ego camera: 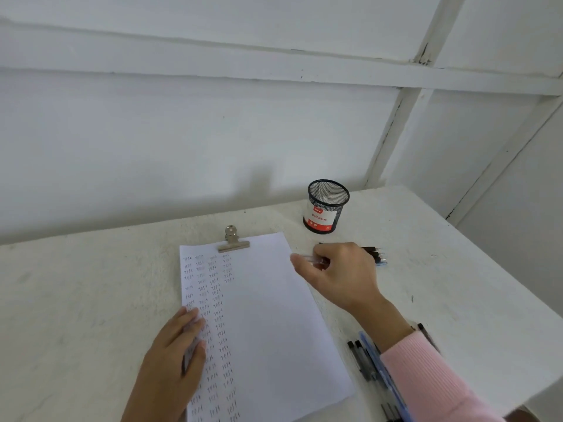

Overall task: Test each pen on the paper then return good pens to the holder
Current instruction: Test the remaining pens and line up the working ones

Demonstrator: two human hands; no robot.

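Pen (310,261), clear-barrelled, pinched in the curled fingers of the right hand (341,271) at the right edge of the paper (274,315); light, stiff, probably slick, best gripped mid-barrel. Left hand (176,348) lies flat, fingers straight, on the paper.

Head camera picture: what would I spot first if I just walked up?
Probably the white paper in the middle, its left side covered in rows of tiny scribbles, with the left hand pressing on it. Next, the right hand holding a clear pen at the paper's right edge, and the black mesh holder standing behind it.
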